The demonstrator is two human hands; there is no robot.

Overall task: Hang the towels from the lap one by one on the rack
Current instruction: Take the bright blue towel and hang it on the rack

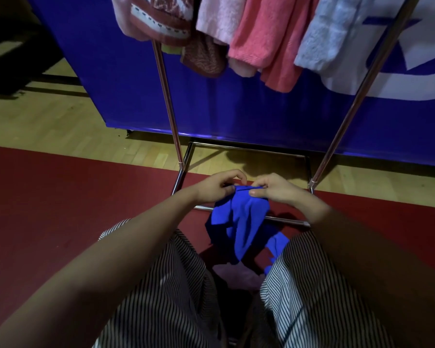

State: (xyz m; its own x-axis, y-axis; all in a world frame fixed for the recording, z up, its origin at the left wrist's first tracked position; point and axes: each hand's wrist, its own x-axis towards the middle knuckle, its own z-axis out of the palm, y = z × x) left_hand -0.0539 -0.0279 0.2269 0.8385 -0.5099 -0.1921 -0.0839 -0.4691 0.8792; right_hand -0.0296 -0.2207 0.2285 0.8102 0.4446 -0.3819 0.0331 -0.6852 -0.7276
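Note:
A bright blue towel (239, 222) hangs crumpled between my knees, held up by its top edge. My left hand (217, 188) pinches that edge on the left and my right hand (271, 188) pinches it on the right, thumbs close together. A pinkish towel (236, 276) lies low in my lap between the striped trouser legs. The metal rack (172, 119) stands right in front of me, and several towels hang along its top, among them a coral pink one (266, 38) and a pale blue one (337, 31).
The rack's base frame (246, 146) rests on a wooden floor and the edge of a red mat (60, 197). A blue board with white lettering (261, 109) stands directly behind the rack. Dark shadows fill the far left.

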